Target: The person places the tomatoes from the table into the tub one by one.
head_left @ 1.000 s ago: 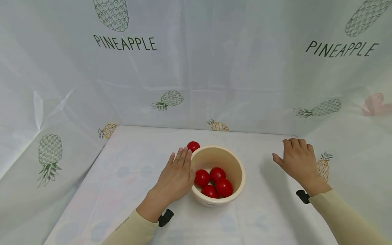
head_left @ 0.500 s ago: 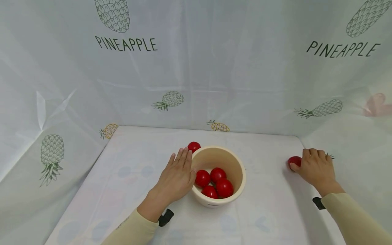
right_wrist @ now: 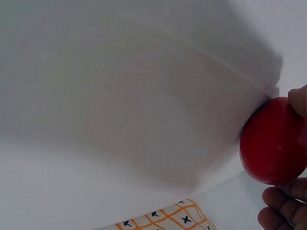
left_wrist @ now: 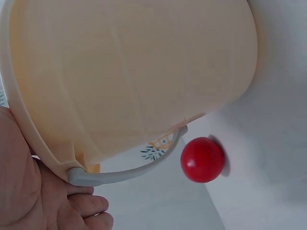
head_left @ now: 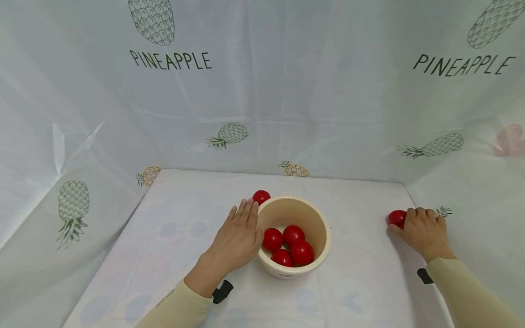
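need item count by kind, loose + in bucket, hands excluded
Red balls: 6 (4 visible in the bucket, 1 loose ball just past its far-left rim, 1 held ball in the right hand)
Cream bucket: 1
Total: 7

The dark green word "PINEAPPLE" (head_left: pixel 170 60) stands in capitals on the pale hanging sheet (head_left: pixel 328 95) at between ten and eleven o'clock in the head view, and again, slanting, at two o'clock. Small lettering on the left sleeve (head_left: pixel 174 310), toward seven o'clock, and a dark mark at the bucket's (head_left: pixel 274 269) six o'clock are illegible.
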`<state>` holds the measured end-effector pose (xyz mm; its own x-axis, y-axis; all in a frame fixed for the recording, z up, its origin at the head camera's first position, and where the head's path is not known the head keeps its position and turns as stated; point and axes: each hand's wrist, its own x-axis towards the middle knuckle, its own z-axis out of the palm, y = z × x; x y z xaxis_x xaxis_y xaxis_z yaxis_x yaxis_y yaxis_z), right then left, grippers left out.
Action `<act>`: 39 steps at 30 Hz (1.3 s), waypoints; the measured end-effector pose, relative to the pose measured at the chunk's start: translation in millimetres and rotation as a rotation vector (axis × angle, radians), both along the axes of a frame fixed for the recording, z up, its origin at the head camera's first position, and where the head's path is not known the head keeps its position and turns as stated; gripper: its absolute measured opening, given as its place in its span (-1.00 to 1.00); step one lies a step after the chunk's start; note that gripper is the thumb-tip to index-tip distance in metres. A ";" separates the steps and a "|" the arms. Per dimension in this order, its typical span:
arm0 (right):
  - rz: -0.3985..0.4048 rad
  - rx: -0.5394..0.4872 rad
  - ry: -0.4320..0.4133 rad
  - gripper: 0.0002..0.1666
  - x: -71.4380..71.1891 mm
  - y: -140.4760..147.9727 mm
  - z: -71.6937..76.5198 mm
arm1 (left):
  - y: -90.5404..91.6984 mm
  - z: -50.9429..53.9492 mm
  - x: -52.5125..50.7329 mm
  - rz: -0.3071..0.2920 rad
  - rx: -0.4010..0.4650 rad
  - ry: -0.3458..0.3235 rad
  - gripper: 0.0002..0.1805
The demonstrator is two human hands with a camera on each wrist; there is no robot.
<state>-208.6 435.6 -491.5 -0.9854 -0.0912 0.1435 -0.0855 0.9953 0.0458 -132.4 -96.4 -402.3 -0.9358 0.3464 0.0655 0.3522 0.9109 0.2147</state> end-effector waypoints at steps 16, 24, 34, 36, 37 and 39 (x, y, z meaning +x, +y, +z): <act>-0.079 -0.091 0.013 -0.14 -2.6 -12.4 -5.2 | -0.6 -0.5 -1.6 -0.013 0.003 0.017 -0.24; 0.031 -0.108 0.198 -0.20 -8.8 -45.6 12.2 | -0.8 -0.5 -2.1 -0.011 0.024 0.029 -0.26; 0.253 -0.058 0.543 -0.27 -16.5 -93.3 40.6 | -0.2 -2.6 -2.7 -0.013 0.015 0.035 -0.25; 0.284 -0.045 0.559 -0.28 -17.0 -103.2 48.7 | -0.1 -2.2 -2.2 -0.014 0.016 0.036 -0.25; 0.296 -0.041 0.559 -0.28 -16.6 -108.2 52.8 | 0.0 -2.1 -2.2 -0.013 0.016 0.035 -0.25; 0.325 -0.031 0.569 -0.28 -15.8 -117.6 59.9 | 0.0 -2.3 -2.1 -0.013 0.017 0.033 -0.25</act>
<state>-224.4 318.1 -431.5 -0.6778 -0.3594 0.6414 -0.3535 0.9242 0.1443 -134.5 -96.4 -404.7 -0.9286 0.3567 0.1022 0.3708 0.9026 0.2186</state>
